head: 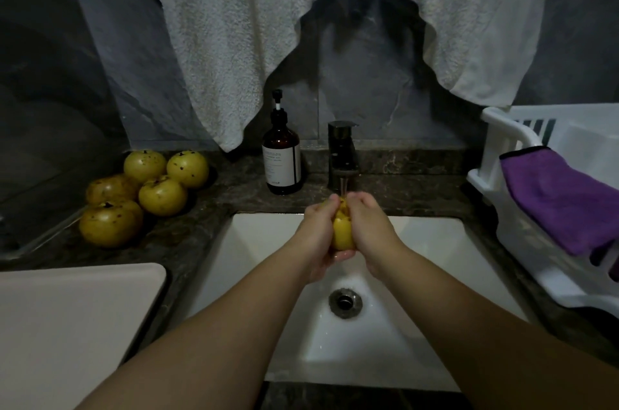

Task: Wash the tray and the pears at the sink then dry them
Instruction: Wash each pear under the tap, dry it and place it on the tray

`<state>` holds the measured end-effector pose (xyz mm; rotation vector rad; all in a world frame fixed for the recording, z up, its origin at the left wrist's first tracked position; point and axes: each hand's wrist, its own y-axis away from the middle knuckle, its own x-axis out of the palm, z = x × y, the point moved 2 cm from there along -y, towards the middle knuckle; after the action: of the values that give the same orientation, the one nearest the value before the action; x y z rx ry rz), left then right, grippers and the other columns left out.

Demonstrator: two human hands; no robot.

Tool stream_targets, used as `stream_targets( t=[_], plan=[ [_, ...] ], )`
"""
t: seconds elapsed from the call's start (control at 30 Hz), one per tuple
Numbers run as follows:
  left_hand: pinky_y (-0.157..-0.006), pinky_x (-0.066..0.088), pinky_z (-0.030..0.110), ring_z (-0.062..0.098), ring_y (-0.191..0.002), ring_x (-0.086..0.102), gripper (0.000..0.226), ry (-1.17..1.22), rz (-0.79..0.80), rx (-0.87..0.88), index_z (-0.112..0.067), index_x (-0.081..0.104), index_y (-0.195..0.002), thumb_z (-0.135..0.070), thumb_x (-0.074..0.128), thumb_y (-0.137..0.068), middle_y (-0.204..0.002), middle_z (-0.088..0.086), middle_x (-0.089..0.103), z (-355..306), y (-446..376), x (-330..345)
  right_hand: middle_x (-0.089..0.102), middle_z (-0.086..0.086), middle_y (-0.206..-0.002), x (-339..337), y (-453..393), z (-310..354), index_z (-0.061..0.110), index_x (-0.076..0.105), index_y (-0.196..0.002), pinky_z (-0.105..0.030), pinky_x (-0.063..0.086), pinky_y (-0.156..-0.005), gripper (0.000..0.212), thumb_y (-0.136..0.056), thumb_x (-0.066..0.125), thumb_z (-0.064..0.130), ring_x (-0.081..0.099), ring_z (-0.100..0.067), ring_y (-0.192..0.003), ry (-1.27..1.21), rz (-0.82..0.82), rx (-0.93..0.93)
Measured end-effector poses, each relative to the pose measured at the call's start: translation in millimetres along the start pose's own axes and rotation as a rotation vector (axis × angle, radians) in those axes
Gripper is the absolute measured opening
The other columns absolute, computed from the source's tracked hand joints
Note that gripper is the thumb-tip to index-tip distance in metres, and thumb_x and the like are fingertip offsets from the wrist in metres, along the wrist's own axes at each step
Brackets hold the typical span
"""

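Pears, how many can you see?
6. Five pears sit piled on the counter left of the sink: two at the back, two in the middle, one in front. The sixth pear is held under the tap. More may be hidden.

We record a dim room with a dark grey stone wall (368,81). A white towel (234,41) hangs across it, casting a shadow. Below we list a dark speckled countertop (241,188), a black faucet (341,151) running water, and an amber pump bottle (282,158) just beside it. We note a white basket (502,155) with a purple cloth (562,201) draped on it.
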<state>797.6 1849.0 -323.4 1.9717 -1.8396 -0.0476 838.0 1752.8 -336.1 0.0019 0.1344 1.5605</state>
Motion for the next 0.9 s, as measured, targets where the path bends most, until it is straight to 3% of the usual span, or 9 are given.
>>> stream_targets(
  t=[0.1, 0.17, 0.3, 0.4, 0.47, 0.57, 0.7, 0.83, 0.9],
  plan=[
    [-0.073, 0.062, 0.040, 0.027, -0.111, 0.065, 0.028, -0.059, -0.029, 0.056, -0.037, 0.048, -0.136, -0.043, 0.041, -0.110, -0.129, 0.007, 0.062, 2, -2, 4, 0.057, -0.010, -0.124, 6, 4, -3, 0.040, 0.042, -0.134, -0.054, 0.055, -0.093, 0.053, -0.090, 0.054, 0.067, 0.060, -0.032, -0.110, 0.036, -0.015, 0.092],
    [-0.068, 0.060, 0.036, 0.025, -0.109, 0.065, 0.029, -0.097, -0.028, 0.083, -0.039, 0.048, -0.137, -0.043, 0.044, -0.109, -0.126, 0.003, 0.062, 1, -4, 3, 0.055, -0.012, -0.128, 2, 3, -4, 0.039, 0.041, -0.136, -0.057, 0.057, -0.091, 0.060, -0.086, 0.063, 0.065, 0.060, -0.036, -0.112, -0.045, -0.010, 0.139],
    [-0.070, 0.054, 0.033, 0.025, -0.104, 0.069, 0.054, -0.250, -0.060, 0.030, -0.039, 0.055, -0.131, -0.076, 0.052, -0.092, -0.120, 0.005, 0.068, -2, -6, -8, 0.063, -0.018, -0.126, -10, 1, -4, 0.027, 0.056, -0.132, -0.062, 0.058, -0.085, 0.050, -0.092, 0.063, 0.057, 0.067, -0.041, -0.107, -0.308, 0.166, 0.290],
    [-0.071, 0.055, 0.033, 0.027, -0.100, 0.070, 0.069, -0.382, -0.073, 0.010, -0.031, 0.059, -0.131, -0.084, 0.041, -0.090, -0.116, 0.008, 0.070, 0, -12, -14, 0.068, -0.017, -0.117, -12, 5, -7, 0.028, 0.056, -0.125, -0.053, 0.061, -0.082, 0.058, -0.088, 0.056, 0.072, 0.073, -0.037, -0.096, -0.131, 0.198, 0.356],
    [-0.083, 0.058, 0.038, 0.030, -0.103, 0.070, 0.072, -0.474, -0.107, 0.055, -0.027, 0.058, -0.133, -0.081, 0.030, -0.095, -0.117, 0.011, 0.070, 1, -17, -15, 0.067, -0.016, -0.119, -9, 7, -7, 0.033, 0.054, -0.123, -0.051, 0.062, -0.079, 0.058, -0.085, 0.056, 0.077, 0.074, -0.036, -0.095, -0.067, 0.204, 0.329],
    [-0.102, 0.054, 0.050, 0.033, -0.111, 0.068, 0.070, -0.485, -0.128, 0.087, -0.024, 0.055, -0.136, -0.077, 0.027, -0.099, -0.124, 0.013, 0.067, 1, -21, -16, 0.060, -0.012, -0.123, -7, 7, -6, 0.039, 0.054, -0.118, -0.047, 0.064, -0.067, 0.042, -0.088, 0.061, 0.068, 0.071, -0.036, -0.099, -0.060, 0.178, 0.207],
    [-0.091, 0.061, 0.055, 0.033, -0.106, 0.070, 0.060, -0.366, -0.078, 0.081, -0.033, 0.054, -0.123, -0.081, 0.047, -0.087, -0.120, 0.008, 0.065, 5, -16, -10, 0.059, -0.009, -0.119, -4, 4, -1, 0.040, 0.057, -0.119, -0.056, 0.063, -0.064, 0.032, -0.094, 0.054, 0.060, 0.065, -0.039, -0.102, -0.043, 0.073, 0.153],
    [-0.096, 0.057, 0.058, 0.038, -0.111, 0.067, 0.061, -0.349, -0.149, 0.126, -0.027, 0.050, -0.134, -0.073, 0.037, -0.098, -0.125, 0.014, 0.063, 3, -21, -7, 0.058, -0.009, -0.120, 0, 7, -2, 0.041, 0.056, -0.119, -0.060, 0.062, -0.071, 0.031, -0.095, 0.052, 0.060, 0.062, -0.038, -0.107, -0.063, 0.058, 0.145],
    [-0.089, 0.060, 0.059, 0.041, -0.108, 0.069, 0.056, -0.282, -0.162, 0.100, -0.027, 0.050, -0.135, -0.069, 0.032, -0.102, -0.125, 0.017, 0.063, -1, -22, -10, 0.056, -0.009, -0.125, 1, 8, -5, 0.044, 0.053, -0.122, -0.061, 0.061, -0.078, 0.028, -0.095, 0.056, 0.054, 0.061, -0.037, -0.110, -0.051, 0.118, 0.106]
  ],
)
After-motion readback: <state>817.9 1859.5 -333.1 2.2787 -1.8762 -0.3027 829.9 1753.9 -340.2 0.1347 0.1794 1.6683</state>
